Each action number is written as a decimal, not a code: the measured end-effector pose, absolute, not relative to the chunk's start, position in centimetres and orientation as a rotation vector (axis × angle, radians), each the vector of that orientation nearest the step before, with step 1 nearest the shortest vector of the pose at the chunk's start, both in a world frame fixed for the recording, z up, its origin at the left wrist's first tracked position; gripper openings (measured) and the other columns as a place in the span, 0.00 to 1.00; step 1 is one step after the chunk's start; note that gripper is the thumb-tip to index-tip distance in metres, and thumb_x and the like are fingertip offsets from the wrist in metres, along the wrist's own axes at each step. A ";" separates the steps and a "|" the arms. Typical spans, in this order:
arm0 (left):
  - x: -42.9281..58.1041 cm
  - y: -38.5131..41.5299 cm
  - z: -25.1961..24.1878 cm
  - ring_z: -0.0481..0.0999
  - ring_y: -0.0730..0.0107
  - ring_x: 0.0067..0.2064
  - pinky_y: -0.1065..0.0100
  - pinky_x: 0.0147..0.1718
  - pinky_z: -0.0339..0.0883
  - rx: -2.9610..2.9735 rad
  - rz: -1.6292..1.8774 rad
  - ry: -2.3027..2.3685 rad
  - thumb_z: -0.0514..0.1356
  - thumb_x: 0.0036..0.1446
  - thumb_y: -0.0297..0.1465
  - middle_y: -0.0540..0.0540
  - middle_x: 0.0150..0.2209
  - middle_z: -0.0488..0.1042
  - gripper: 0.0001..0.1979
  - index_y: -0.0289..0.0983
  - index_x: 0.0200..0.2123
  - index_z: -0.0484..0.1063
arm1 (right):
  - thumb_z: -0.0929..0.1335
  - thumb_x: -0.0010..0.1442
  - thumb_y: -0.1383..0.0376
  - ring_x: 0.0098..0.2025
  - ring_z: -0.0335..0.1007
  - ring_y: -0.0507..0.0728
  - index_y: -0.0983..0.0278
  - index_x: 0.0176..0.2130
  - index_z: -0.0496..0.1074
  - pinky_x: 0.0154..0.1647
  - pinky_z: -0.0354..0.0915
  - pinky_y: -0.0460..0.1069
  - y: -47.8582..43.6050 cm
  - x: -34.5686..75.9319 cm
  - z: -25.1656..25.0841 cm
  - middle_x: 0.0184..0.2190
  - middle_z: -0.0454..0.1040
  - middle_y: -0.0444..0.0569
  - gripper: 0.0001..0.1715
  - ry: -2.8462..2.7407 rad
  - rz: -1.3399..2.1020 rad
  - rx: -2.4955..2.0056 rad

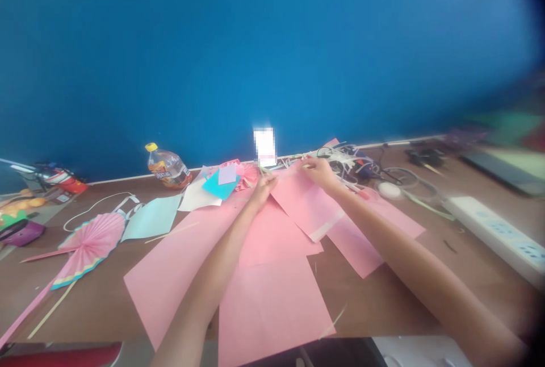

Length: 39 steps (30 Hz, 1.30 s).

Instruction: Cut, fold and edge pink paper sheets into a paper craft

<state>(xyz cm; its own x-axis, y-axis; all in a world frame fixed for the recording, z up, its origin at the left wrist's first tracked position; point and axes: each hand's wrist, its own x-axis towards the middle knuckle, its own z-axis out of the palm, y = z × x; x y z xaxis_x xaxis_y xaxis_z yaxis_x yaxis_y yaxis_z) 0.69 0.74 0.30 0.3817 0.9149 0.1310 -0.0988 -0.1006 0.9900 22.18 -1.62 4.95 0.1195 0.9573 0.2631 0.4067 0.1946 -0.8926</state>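
My left hand (264,186) has its fingers closed at the left corner of a pink paper sheet (304,202). A thin pale end sticks up from these fingers, too blurred to name. At the sheet's top edge, my right hand (319,172) is pinched together. What sits between its fingertips is too small to make out. A pale strip (327,226) runs along the sheet's lower edge. Under my forearms lie more pink sheets (272,304), overlapping. Just beyond my left hand is a pink pleated paper piece (246,176).
Left of the hands are blue paper pieces (221,183), a drink bottle (167,168) and a pink pleated fan (96,245). White paper strips and cables (347,157) tangle behind my right hand. A power strip (496,233) lies at right. A blue wall (272,60) rises behind.
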 end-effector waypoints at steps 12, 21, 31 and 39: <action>0.5 0.0 1.2 0.72 0.56 0.50 0.58 0.51 0.61 1.446 0.886 0.746 0.62 0.53 0.42 0.39 0.45 0.76 0.24 0.35 0.50 0.73 | 0.67 0.49 0.59 0.27 0.66 0.54 0.67 0.31 0.77 0.28 0.58 0.47 -1.8 22.2 4.9 0.26 0.74 0.48 0.15 -1.426 0.542 -1.448; 0.4 0.1 1.0 0.69 0.56 0.53 0.60 0.52 0.59 1.448 0.888 0.723 0.62 0.53 0.40 0.39 0.49 0.74 0.24 0.34 0.51 0.72 | 0.69 0.47 0.56 0.28 0.67 0.55 0.67 0.29 0.77 0.28 0.59 0.47 -1.5 22.3 4.4 0.28 0.75 0.50 0.16 -1.377 0.551 -1.427; 0.3 0.4 0.9 0.73 0.62 0.43 0.65 0.44 0.61 1.402 0.832 0.742 0.63 0.51 0.38 0.42 0.42 0.76 0.20 0.34 0.46 0.75 | 0.68 0.50 0.60 0.26 0.66 0.53 0.65 0.29 0.75 0.27 0.59 0.47 -1.8 21.9 5.3 0.26 0.74 0.47 0.11 -1.619 0.574 -1.246; 0.6 -0.2 1.5 0.72 0.64 0.41 0.68 0.39 0.61 1.546 0.791 0.681 0.62 0.52 0.44 0.43 0.39 0.76 0.22 0.32 0.43 0.75 | 0.68 0.50 0.60 0.25 0.66 0.53 0.66 0.28 0.76 0.30 0.60 0.48 -1.8 21.5 5.0 0.23 0.73 0.47 0.11 -1.653 0.522 -1.273</action>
<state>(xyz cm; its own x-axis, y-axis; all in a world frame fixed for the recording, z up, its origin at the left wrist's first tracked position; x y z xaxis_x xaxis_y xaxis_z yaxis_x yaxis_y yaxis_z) 0.64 -0.17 1.51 0.5961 0.7961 0.1038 -0.0155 -0.1178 0.9929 21.48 -1.79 4.98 -0.0057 0.9073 0.4204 0.5009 0.3664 -0.7841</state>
